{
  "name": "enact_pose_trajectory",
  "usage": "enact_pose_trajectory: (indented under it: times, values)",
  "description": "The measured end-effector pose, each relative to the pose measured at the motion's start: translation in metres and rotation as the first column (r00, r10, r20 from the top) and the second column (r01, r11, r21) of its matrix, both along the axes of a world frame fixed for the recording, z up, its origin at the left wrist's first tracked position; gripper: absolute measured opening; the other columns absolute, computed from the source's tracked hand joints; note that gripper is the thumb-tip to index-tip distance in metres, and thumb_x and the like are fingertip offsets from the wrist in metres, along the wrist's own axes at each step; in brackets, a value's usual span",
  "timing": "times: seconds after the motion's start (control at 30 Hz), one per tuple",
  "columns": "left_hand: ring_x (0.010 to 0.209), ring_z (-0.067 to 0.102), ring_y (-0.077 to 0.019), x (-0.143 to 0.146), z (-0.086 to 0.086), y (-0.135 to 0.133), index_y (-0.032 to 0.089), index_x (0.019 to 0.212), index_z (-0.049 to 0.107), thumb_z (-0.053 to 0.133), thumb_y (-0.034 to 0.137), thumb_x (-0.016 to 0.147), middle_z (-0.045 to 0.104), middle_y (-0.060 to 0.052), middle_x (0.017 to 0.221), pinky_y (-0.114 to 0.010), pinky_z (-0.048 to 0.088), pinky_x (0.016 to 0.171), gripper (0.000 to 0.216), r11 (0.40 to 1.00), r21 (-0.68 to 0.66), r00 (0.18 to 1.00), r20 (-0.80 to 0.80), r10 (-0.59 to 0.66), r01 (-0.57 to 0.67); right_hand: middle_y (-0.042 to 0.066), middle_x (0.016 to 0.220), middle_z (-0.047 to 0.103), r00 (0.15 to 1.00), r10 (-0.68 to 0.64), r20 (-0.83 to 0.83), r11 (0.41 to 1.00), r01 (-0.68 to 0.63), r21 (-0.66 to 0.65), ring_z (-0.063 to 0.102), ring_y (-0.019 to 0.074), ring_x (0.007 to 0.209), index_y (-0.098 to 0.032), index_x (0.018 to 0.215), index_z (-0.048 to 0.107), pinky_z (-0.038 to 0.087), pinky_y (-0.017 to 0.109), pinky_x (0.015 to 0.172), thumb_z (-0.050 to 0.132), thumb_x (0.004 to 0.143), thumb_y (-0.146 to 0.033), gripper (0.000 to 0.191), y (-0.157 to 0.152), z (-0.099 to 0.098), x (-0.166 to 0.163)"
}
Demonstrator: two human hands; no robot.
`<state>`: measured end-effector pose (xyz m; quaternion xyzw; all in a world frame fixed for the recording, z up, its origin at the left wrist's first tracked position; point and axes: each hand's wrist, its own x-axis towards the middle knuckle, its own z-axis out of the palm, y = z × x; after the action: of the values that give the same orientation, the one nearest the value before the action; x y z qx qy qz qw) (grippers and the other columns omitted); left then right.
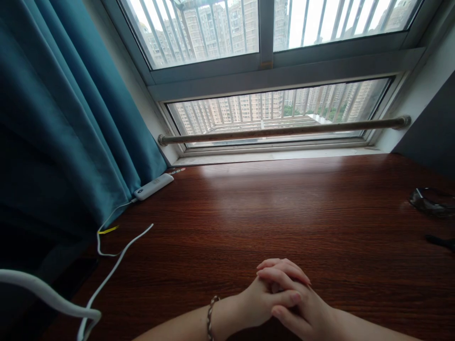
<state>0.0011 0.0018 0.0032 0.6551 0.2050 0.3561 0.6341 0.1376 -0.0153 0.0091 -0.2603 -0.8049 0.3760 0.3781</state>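
Note:
My left hand and my right hand are clasped together at the bottom of the head view, with their fingers interlaced. Both are closed on each other, and no object shows between them. A braided bracelet circles my left wrist. Under and around the hands is a dark reddish-brown wooden table. Some of the fingers are hidden where the hands overlap.
A white oblong device lies at the back left with a thin white cable. A thicker white tube bends in at lower left. Blue curtains hang beside it. Clear goggles lie far right. A metal rail crosses the window.

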Motion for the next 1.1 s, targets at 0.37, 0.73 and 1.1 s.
enact_pose_trajectory:
  times: [0.37, 0.73, 1.1]
  values:
    - [0.096, 0.051, -0.0221, 0.001, -0.004, 0.001, 0.016, 0.097, 0.065, 0.059, 0.039, 0.080, 0.059, -0.007, 0.096, -0.037, 0.041, 0.088, 0.029, 1.000, -0.009, 1.000, -0.018, 0.023, -0.023, 0.010, 0.116, 0.049, 1.000, -0.029, 0.006, 0.998, 0.029, -0.048, 0.043, 0.0202, 0.113, -0.022, 0.124, 0.041, 0.041, 0.036, 0.095, 0.053, 0.081, -0.025, 0.044, -0.002, -0.004, 0.002]
    - [0.093, 0.052, -0.0219, 0.002, -0.002, -0.001, 0.015, 0.098, 0.065, 0.055, 0.041, 0.082, 0.058, -0.008, 0.094, -0.036, 0.042, 0.087, 0.032, 0.998, -0.003, 0.996, -0.047, 0.069, -0.069, 0.010, 0.118, 0.048, 0.999, -0.051, 0.004, 0.994, 0.051, -0.101, 0.043, 0.0189, 0.115, -0.020, 0.124, 0.043, 0.039, 0.036, 0.098, 0.048, 0.086, -0.026, 0.039, -0.005, -0.009, 0.000]
    - [0.099, 0.056, -0.0209, -0.004, 0.024, -0.085, 0.017, 0.112, 0.055, 0.036, 0.045, 0.093, 0.058, -0.011, 0.107, -0.038, 0.045, 0.088, 0.039, 0.989, 0.144, 0.969, -0.245, 0.025, 0.011, 0.009, 0.117, 0.054, 0.962, 0.214, 0.172, 0.966, -0.182, -0.183, 0.053, 0.0195, 0.106, -0.021, 0.124, 0.046, 0.044, 0.040, 0.091, 0.040, 0.090, -0.042, 0.040, -0.065, 0.035, 0.021]
